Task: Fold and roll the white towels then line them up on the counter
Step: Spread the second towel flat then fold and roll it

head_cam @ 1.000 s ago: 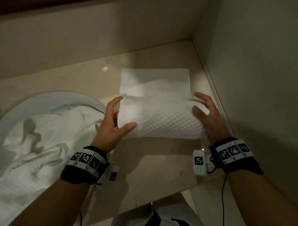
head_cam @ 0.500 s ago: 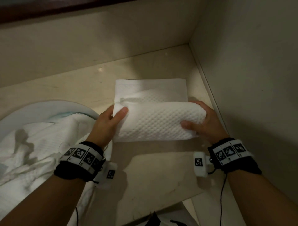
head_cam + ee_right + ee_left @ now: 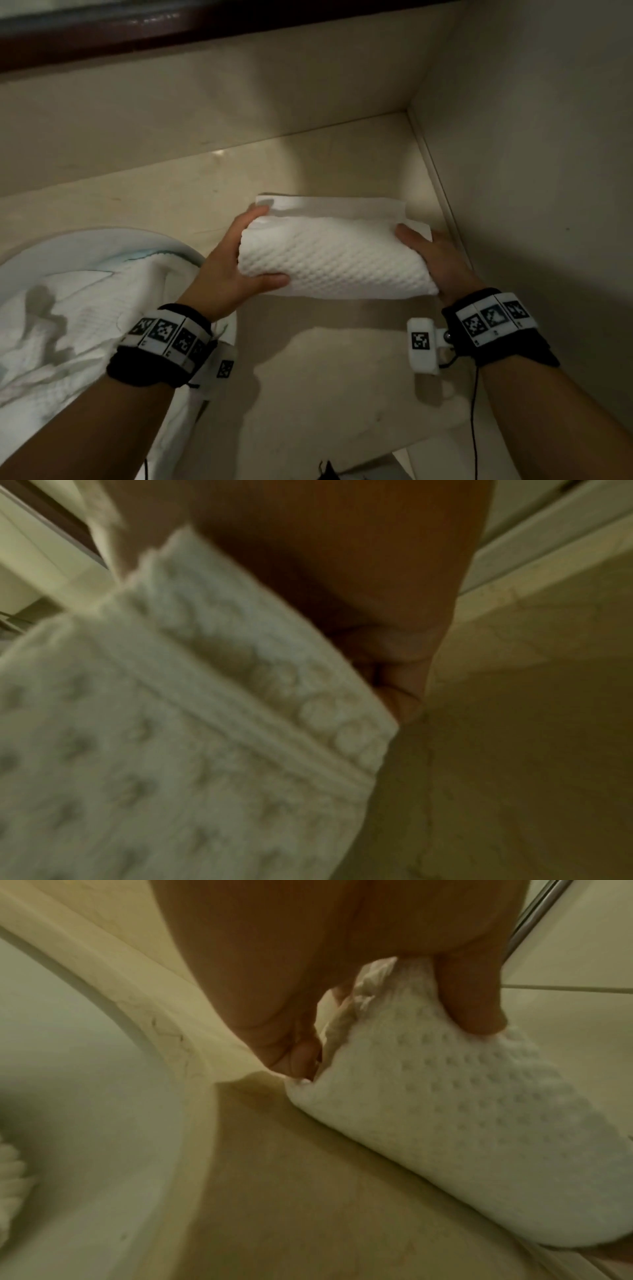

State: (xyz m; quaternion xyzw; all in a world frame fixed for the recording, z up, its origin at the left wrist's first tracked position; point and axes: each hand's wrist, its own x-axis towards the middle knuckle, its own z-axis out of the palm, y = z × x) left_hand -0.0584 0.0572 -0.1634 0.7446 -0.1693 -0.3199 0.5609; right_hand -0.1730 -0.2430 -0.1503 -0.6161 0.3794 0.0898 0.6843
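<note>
A white waffle-weave towel (image 3: 335, 260) lies on the beige counter (image 3: 335, 377), rolled most of the way; a short flat strip (image 3: 329, 204) still lies unrolled behind the roll. My left hand (image 3: 236, 260) grips the roll's left end, thumb in front and fingers curled over the back. My right hand (image 3: 435, 257) grips its right end, thumb on top. In the left wrist view the thumb (image 3: 469, 993) presses the towel (image 3: 462, 1137). The blurred right wrist view shows the towel (image 3: 171, 737) under my palm.
A round white basin (image 3: 102, 240) at the left holds a heap of loose white towels (image 3: 68, 325). Walls close the counter at the back (image 3: 239, 102) and the right (image 3: 531, 171). A dark frame (image 3: 137, 31) runs along the top.
Both hands have rolled the towel away from me, so the roll grew thicker and the flat part shrank to a short strip. The head view has tilted up.
</note>
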